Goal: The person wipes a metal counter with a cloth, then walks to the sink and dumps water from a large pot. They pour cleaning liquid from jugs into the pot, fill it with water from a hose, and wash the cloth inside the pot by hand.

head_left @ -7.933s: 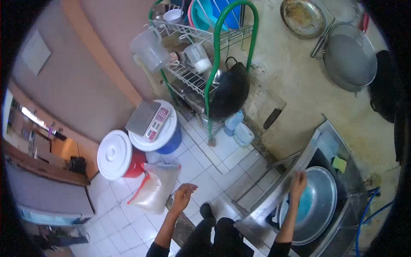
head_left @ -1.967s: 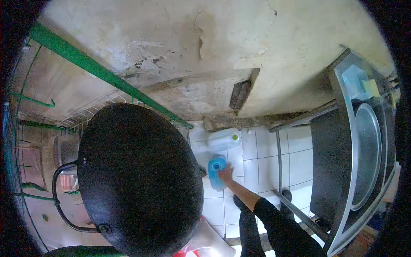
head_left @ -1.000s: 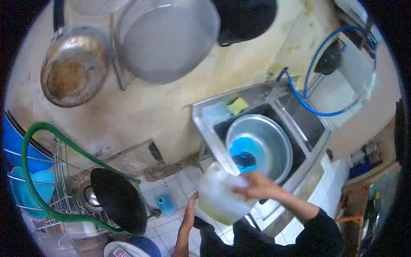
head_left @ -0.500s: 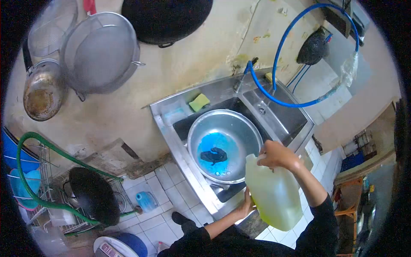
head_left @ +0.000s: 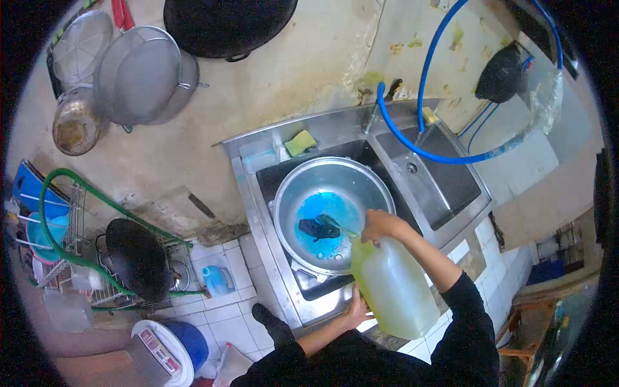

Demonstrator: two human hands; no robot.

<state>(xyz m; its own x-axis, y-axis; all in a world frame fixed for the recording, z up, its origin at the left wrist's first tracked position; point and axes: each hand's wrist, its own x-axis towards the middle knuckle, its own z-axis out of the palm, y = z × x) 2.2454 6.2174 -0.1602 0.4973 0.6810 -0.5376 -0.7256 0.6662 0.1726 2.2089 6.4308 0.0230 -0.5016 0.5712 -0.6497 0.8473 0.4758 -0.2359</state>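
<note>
A large translucent plastic jug (head_left: 400, 290) with yellow-green liquid is tilted, its mouth over the rim of a round metal pot (head_left: 287, 184). My right hand (head_left: 383, 226) is closed around the jug's handle near the mouth. Lower down, my left hand (head_left: 354, 313) grips the jug's side. A greenish stream (head_left: 338, 226) runs from the mouth into the pot. Bright blue liquid (head_left: 329, 201) covers part of the pot's bottom, with a dark shape (head_left: 316, 229) in it that I cannot make out.
The pot sits in the left basin of a steel sink (head_left: 258, 238). A yellow-green sponge (head_left: 300, 143) lies on its back ledge. A blue hose (head_left: 419, 84) loops above the right basin (head_left: 445, 200). A dish rack (head_left: 84, 238) and a lidded bucket (head_left: 187, 342) stand at left.
The jug has tipped further and moved left over the pot, both hands with it. Liquid now streams out of its mouth. The view has shifted slightly.
</note>
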